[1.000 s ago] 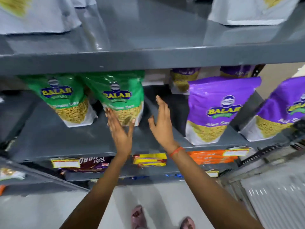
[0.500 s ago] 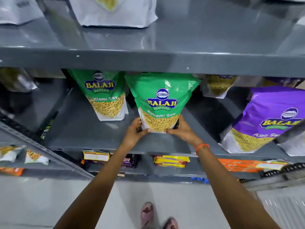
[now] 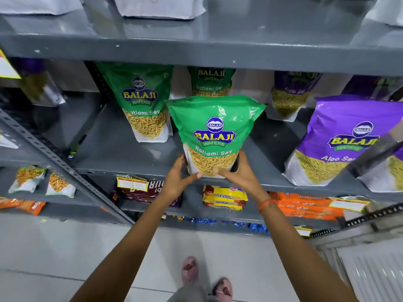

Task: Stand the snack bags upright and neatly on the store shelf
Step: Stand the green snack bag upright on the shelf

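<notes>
A green Ratlami Sev bag (image 3: 214, 131) stands upright at the front edge of the grey shelf (image 3: 122, 153). My left hand (image 3: 177, 182) grips its lower left corner and my right hand (image 3: 241, 174) grips its lower right corner. A second green bag (image 3: 142, 103) stands further back to the left. Behind the held bag a third green bag (image 3: 210, 82) shows partly. Purple Aloo Sev bags (image 3: 342, 140) stand on the right of the same shelf, and another purple bag (image 3: 291, 94) stands at the back.
The shelf above (image 3: 196, 51) overhangs with white-bottomed bags on it. Below are biscuit packs (image 3: 224, 198), orange packs (image 3: 305, 207) and a dark pack (image 3: 144, 190). A slanted metal upright (image 3: 54, 162) divides off the left rack with small bags (image 3: 28, 178). My feet are on the pale floor.
My hands reached from open in front of the bags to gripping the bottom of one green bag, and drew it forward to the shelf's front edge. The view shifted left.
</notes>
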`<action>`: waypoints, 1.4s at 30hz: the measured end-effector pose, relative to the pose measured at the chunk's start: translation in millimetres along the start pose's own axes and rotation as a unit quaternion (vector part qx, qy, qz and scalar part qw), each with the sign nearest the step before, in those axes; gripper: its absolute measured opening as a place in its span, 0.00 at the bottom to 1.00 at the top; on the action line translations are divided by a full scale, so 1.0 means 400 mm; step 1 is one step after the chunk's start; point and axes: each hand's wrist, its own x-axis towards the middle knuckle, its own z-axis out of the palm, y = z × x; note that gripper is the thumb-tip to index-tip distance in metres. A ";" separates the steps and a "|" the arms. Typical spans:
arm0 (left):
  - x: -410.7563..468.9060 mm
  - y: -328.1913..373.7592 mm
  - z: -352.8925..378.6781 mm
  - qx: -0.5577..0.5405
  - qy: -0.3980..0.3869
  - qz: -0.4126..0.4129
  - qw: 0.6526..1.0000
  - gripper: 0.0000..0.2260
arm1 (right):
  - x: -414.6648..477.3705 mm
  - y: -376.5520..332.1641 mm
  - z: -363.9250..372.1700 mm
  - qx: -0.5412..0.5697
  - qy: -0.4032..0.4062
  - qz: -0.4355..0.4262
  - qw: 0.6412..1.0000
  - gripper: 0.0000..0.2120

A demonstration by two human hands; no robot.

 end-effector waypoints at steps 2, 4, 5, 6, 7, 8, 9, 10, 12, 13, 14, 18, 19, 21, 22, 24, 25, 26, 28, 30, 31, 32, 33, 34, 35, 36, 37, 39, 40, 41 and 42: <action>-0.010 0.013 0.008 0.005 0.029 0.009 1.000 0.36 | -0.032 -0.010 0.016 -0.019 0.154 -0.055 0.986 0.42; -0.030 0.038 0.011 0.049 0.071 0.027 0.996 0.38 | -0.076 -0.031 0.035 -0.078 0.280 -0.143 0.946 0.41; -0.035 0.048 0.010 0.063 0.088 0.040 0.993 0.38 | -0.087 -0.047 0.042 -0.101 0.309 -0.199 0.925 0.37; -0.040 0.058 0.008 0.070 0.103 0.058 0.991 0.37 | -0.093 -0.072 0.054 -0.113 0.317 -0.251 0.907 0.32; -0.043 0.066 0.005 0.074 0.116 0.077 0.988 0.37 | -0.095 -0.100 0.071 -0.123 0.313 -0.297 0.894 0.28; -0.043 0.073 0.001 0.075 0.128 0.093 0.984 0.36 | -0.096 -0.128 0.091 -0.127 0.299 -0.329 0.887 0.24; -0.043 0.078 -0.005 0.076 0.139 0.101 0.982 0.34 | -0.094 -0.151 0.114 -0.128 0.279 -0.348 0.886 0.22; -0.040 0.074 -0.022 0.076 0.145 0.103 0.981 0.33 | -0.084 -0.173 0.145 -0.129 0.260 -0.358 0.887 0.21; -0.024 0.047 -0.077 0.080 0.135 0.098 0.983 0.31 | -0.044 -0.208 0.222 -0.140 0.222 -0.364 0.894 0.20; -0.016 0.029 -0.107 0.090 0.128 0.099 0.983 0.33 | -0.018 -0.219 0.262 -0.147 0.200 -0.355 0.901 0.20; -0.008 0.009 -0.134 0.099 0.123 0.101 0.982 0.36 | 0.006 -0.225 0.295 -0.154 0.178 -0.338 0.911 0.21; 0.050 -0.058 -0.254 0.106 0.135 0.058 0.983 0.42 | 0.111 -0.197 0.424 -0.181 0.145 -0.254 0.939 0.25; 0.072 -0.063 -0.276 0.100 0.137 0.047 0.984 0.44 | 0.138 -0.176 0.443 -0.177 0.150 -0.224 0.947 0.27; 0.125 -0.066 -0.322 0.096 0.127 0.025 0.987 0.43 | 0.202 -0.141 0.471 -0.146 0.147 -0.135 0.969 0.31; 0.153 -0.065 -0.342 0.089 0.116 0.010 0.989 0.40 | 0.235 -0.130 0.475 -0.126 0.137 -0.084 0.979 0.32; 0.211 -0.064 -0.370 0.058 0.091 -0.021 0.994 0.39 | 0.300 -0.111 0.466 -0.084 0.109 0.003 0.991 0.32; 0.239 -0.064 -0.382 0.037 0.074 -0.030 0.996 0.40 | 0.329 -0.107 0.458 -0.069 0.093 0.029 0.993 0.32; 0.265 -0.068 -0.395 0.016 0.059 -0.038 0.997 0.40 | 0.352 -0.105 0.449 -0.056 0.071 0.038 0.995 0.31; 0.302 -0.085 -0.416 -0.011 0.029 -0.044 0.999 0.36 | 0.381 -0.102 0.438 -0.024 0.022 0.029 0.999 0.29; 0.313 -0.099 -0.424 -0.025 0.019 -0.044 0.999 0.27 | 0.385 -0.096 0.434 0.001 0.005 0.034 0.999 0.28; 0.309 -0.106 -0.427 -0.035 0.022 -0.040 0.998 0.24 | 0.378 -0.092 0.436 0.010 0.009 0.040 0.999 0.28; 0.296 -0.107 -0.431 -0.042 0.026 -0.032 0.998 0.23 | 0.365 -0.091 0.440 0.016 0.016 0.039 0.999 0.28; 0.275 -0.108 -0.435 -0.050 0.029 -0.024 0.998 0.23 | 0.345 -0.087 0.446 0.020 0.023 0.032 0.999 0.27; 0.252 -0.113 -0.439 -0.055 0.028 -0.021 0.998 0.22 | 0.320 -0.084 0.453 0.021 0.026 0.021 0.999 0.27; 0.228 -0.122 -0.441 -0.061 0.027 -0.020 0.998 0.22 | 0.293 -0.077 0.463 0.021 0.026 0.014 0.999 0.28; 0.202 -0.132 -0.444 -0.061 0.027 -0.020 0.998 0.22 | 0.265 -0.076 0.472 0.019 0.025 0.008 0.999 0.28; 0.175 -0.141 -0.445 -0.059 0.030 -0.021 0.998 0.21 | 0.238 -0.073 0.482 0.015 0.028 0.006 0.999 0.29; 0.124 -0.147 -0.446 -0.060 0.039 -0.021 0.997 0.20 | 0.191 -0.078 0.498 0.011 0.035 0.003 0.999 0.29; 0.103 -0.148 -0.446 -0.062 0.043 -0.022 0.997 0.20 | 0.170 -0.083 0.504 0.012 0.034 0.005 0.999 0.28; 0.086 -0.151 -0.446 -0.067 0.044 -0.025 0.996 0.20 | 0.152 -0.087 0.509 0.011 0.031 0.005 0.999 0.28; 0.073 -0.151 -0.446 -0.069 0.044 -0.027 0.996 0.21 | 0.138 -0.090 0.510 0.008 0.028 0.005 1.000 0.27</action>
